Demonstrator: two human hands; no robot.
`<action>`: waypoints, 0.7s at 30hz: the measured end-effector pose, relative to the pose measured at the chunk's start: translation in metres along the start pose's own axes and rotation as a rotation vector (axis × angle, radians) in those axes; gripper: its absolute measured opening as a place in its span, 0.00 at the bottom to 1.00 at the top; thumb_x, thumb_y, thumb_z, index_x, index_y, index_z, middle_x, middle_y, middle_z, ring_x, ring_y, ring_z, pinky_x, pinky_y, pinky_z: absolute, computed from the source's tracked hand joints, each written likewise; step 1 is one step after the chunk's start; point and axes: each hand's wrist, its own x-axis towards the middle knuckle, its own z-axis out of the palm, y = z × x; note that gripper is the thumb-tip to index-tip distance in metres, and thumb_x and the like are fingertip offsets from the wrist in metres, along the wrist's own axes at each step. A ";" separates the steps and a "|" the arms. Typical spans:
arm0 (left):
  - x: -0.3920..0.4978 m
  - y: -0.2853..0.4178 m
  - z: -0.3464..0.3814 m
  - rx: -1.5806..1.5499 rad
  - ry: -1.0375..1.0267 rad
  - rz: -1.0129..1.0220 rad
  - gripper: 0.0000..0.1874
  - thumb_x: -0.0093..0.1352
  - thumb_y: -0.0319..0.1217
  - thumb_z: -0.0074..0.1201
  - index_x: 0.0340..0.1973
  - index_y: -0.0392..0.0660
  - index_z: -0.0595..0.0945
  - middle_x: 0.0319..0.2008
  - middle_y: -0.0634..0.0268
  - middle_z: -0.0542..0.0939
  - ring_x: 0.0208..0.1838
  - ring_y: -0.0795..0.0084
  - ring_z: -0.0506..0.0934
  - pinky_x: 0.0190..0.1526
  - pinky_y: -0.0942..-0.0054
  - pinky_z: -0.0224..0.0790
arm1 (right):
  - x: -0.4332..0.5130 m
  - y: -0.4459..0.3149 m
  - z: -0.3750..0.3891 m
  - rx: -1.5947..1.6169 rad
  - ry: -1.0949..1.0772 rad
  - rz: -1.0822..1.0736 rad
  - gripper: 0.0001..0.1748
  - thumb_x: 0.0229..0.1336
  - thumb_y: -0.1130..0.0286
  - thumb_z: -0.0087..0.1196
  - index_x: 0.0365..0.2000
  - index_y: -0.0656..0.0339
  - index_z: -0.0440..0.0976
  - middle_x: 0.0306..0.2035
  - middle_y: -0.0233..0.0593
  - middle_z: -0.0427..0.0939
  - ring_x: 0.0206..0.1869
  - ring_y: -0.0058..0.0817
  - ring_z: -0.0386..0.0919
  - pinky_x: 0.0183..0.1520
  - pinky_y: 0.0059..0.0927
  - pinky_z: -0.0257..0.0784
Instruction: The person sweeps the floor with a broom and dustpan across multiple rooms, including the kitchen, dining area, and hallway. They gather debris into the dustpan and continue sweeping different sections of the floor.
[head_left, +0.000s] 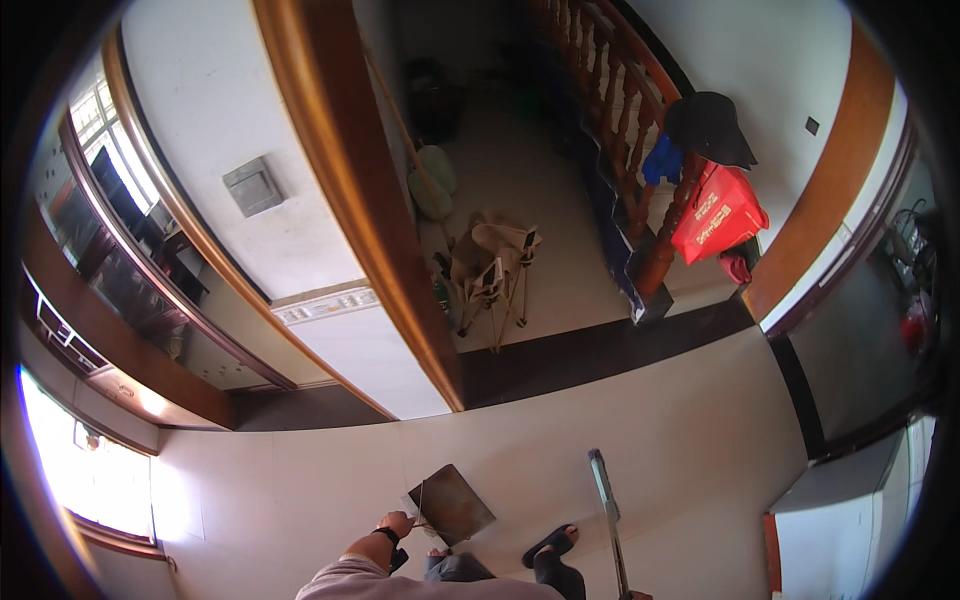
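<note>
My left hand (397, 523), a dark band on its wrist, is closed on the thin wire handle of a metal dustpan (453, 505). The dustpan's dark, stained pan lies just ahead of my feet. At the bottom edge my right hand (640, 595) is mostly cut off by the picture's rim, around the lower end of the pole of a broom (604, 484). The broom's narrow head with dark bristles rests on the pale tiled floor, right of my sandalled foot.
Ahead, beyond a dark threshold (555, 360), stands a folding stool (491, 262). A wooden stair railing carries a black cap (709, 127) and a red bag (720, 214). A wood-trimmed wall end (360, 202) stands left of the doorway; a white cabinet (825, 551) is at lower right.
</note>
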 end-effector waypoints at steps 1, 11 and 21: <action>0.001 0.013 -0.003 0.007 0.005 -0.020 0.26 0.64 0.51 0.43 0.42 0.43 0.80 0.42 0.51 0.79 0.48 0.49 0.75 0.50 0.53 0.66 | 0.009 -0.009 -0.020 0.039 -0.030 0.012 0.13 0.56 0.66 0.46 0.33 0.68 0.71 0.16 0.34 0.69 0.15 0.22 0.66 0.16 0.27 0.64; 0.021 0.166 0.033 -0.078 -0.090 -0.161 0.23 0.65 0.51 0.44 0.43 0.47 0.79 0.46 0.53 0.77 0.50 0.53 0.75 0.49 0.55 0.68 | 0.154 -0.147 -0.175 0.022 -0.156 0.076 0.25 0.57 0.57 0.50 0.51 0.59 0.69 0.18 0.35 0.71 0.15 0.21 0.67 0.16 0.23 0.65; 0.080 0.262 0.021 -0.238 -0.352 -0.288 0.37 0.53 0.55 0.57 0.45 0.35 0.77 0.41 0.46 0.78 0.48 0.51 0.76 0.48 0.60 0.69 | 0.351 -0.413 -0.252 0.195 -0.345 -0.019 0.10 0.43 0.81 0.47 0.32 0.67 0.68 0.13 0.36 0.69 0.11 0.25 0.69 0.14 0.25 0.63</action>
